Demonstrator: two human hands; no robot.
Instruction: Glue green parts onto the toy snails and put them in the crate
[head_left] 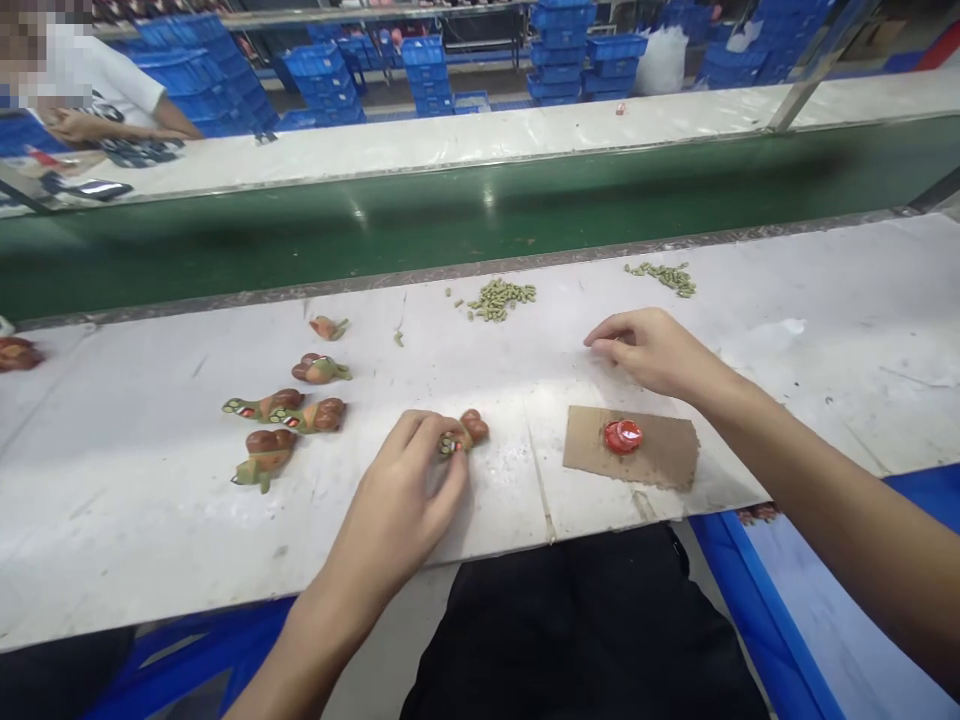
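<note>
My left hand (405,485) is closed around a small painted figurine (474,427) with a brown rounded end and a green face with a red mouth. The figurine is at the table top, partly covered by my fingers. Over the table to the right, my right hand (649,350) has thumb and forefinger close together; anything between them is too small to make out. Small green pellets lie in one pile (501,298) ahead and another (667,277) farther right. Below my right hand, a red glossy lump (622,436) sits on a piece of cardboard (664,455).
Several similar figurines (270,452) lie on the left of the white table (150,520). A green belt (450,225) runs beyond it. Across that, a person (112,85) works at another counter. Blue crates (427,75) are stacked behind. A blue bin (765,600) stands below right.
</note>
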